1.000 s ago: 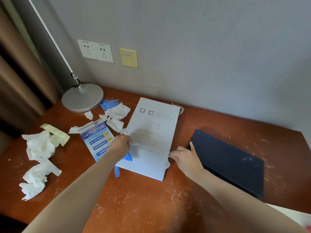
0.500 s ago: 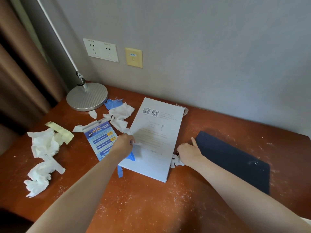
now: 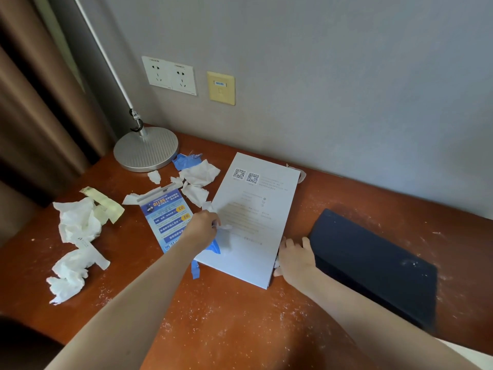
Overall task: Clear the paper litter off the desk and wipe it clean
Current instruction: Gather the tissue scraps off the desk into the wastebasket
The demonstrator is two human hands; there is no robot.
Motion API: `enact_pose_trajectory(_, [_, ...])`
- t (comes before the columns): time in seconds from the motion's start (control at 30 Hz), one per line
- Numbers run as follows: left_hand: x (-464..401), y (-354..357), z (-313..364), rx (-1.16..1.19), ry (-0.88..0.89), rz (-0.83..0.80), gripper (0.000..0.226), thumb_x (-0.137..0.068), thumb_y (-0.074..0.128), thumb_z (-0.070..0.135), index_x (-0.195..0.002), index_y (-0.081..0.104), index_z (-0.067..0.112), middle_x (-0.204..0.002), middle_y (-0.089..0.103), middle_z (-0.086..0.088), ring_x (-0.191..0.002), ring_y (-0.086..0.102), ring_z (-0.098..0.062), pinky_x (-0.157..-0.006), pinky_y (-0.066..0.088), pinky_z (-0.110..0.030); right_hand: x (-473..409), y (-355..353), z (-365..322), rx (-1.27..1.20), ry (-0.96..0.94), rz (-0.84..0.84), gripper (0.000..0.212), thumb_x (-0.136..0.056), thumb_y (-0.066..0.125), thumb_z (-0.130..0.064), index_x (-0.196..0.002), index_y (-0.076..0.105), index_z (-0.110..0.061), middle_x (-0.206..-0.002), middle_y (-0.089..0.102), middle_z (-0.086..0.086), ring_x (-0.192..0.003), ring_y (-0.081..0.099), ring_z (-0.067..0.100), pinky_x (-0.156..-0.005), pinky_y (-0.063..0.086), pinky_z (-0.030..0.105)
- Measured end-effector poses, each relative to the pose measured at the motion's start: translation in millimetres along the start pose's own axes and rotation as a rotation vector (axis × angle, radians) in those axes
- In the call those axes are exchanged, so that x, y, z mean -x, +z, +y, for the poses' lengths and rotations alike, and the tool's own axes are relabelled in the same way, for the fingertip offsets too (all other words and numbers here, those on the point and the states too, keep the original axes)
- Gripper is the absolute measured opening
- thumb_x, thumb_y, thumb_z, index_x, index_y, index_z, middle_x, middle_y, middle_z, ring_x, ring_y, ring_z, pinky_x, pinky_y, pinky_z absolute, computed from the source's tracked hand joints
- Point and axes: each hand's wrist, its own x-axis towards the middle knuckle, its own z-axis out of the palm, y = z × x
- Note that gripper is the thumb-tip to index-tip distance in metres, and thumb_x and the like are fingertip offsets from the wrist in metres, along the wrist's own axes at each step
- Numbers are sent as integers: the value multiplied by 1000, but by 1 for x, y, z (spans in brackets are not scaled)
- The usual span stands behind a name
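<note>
Left hand (image 3: 202,227) pinches a paper scrap (image 3: 223,227) over the white sheet (image 3: 256,214); right hand (image 3: 294,259) rests at its edge.
</note>
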Motion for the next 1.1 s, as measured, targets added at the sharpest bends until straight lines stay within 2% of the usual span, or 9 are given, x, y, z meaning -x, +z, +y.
enact_pose_trajectory(0.23, [0, 4, 4, -4, 0, 0, 22, -93, 47, 4, -105, 64, 8, -86, 51, -2, -66, 50, -15, -53, 41, -16, 1, 5, 2, -138, -89, 25, 47, -85, 68, -29, -125, 53, -10, -125, 54, 8, -115, 54, 23, -102, 36, 32])
enact_pose_trajectory(0.33, [0, 2, 6, 14, 8, 5, 22, -92, 46, 2, -103, 65, 7, -87, 55, -6, -68, 51, -15, -51, 39, -17, 8, 8, 4, -253, -99, 75, 29, -90, 61, -18, -118, 59, -10, -119, 59, 6, -111, 56, 21, -93, 44, 27])
enact_pose_trajectory(0.47, [-1, -1, 5, 27, 16, 15, 24, -92, 45, 1, -104, 65, 6, -87, 54, -5, -67, 50, -14, -49, 37, -15, 13, -12, 24, -537, -92, 154, 27, -82, 70, -19, -104, 66, -4, -103, 57, 7, -94, 61, 21, -78, 50, 24])
enact_pose_trajectory(0.53, [-1, -1, 3, 23, 9, 13, 24, -93, 45, 3, -105, 65, 7, -90, 58, -7, -66, 49, -13, -47, 34, -10, 10, -27, 40, -692, -33, 211, 29, -81, 71, -15, -106, 66, -2, -99, 54, 7, -88, 58, 21, -78, 48, 25])
enact_pose_trajectory(0.63, [1, 2, 2, 23, 3, 7, 23, -93, 46, 4, -106, 64, 8, -81, 52, -1, -63, 50, -12, -49, 36, -10, -2, -38, 53, -622, 56, 212, 36, -87, 62, -5, -123, 58, -3, -114, 54, 11, -100, 57, 23, -85, 46, 26])
enact_pose_trajectory(0.73, [2, 3, 2, 25, 1, -3, 22, -93, 47, 4, -106, 64, 9, -83, 52, -2, -67, 53, -14, -51, 39, -11, -8, -34, 50, -421, 34, 99, 33, -90, 50, 3, -122, 56, -4, -122, 55, 12, -107, 56, 23, -93, 43, 27])
enact_pose_trajectory(0.87, [2, 0, 2, 16, 5, 5, 22, -93, 47, 4, -106, 64, 8, -84, 52, -2, -68, 52, -14, -52, 41, -14, -13, -28, 42, -249, -60, -34, 37, -91, 43, 1, -120, 60, -15, -122, 59, 4, -117, 51, 22, -117, 16, 37])
enact_pose_trajectory(1.0, [1, -1, 2, 26, 5, 14, 22, -92, 46, 2, -105, 65, 6, -87, 51, -1, -70, 52, -15, -56, 41, -18, -22, -23, 32, -287, -12, -24, 22, -95, 50, -20, -108, 64, -8, -109, 64, 9, -107, 56, 24, -100, 37, 31])
enact_pose_trajectory(1.1, [1, 1, 2, 39, 10, 13, 22, -91, 47, 2, -103, 65, 5, -86, 53, -2, -69, 52, -15, -56, 43, -17, -23, -18, 23, -320, 43, 11, 19, -93, 52, -13, -104, 65, -6, -103, 66, 11, -97, 60, 26, -80, 50, 32])
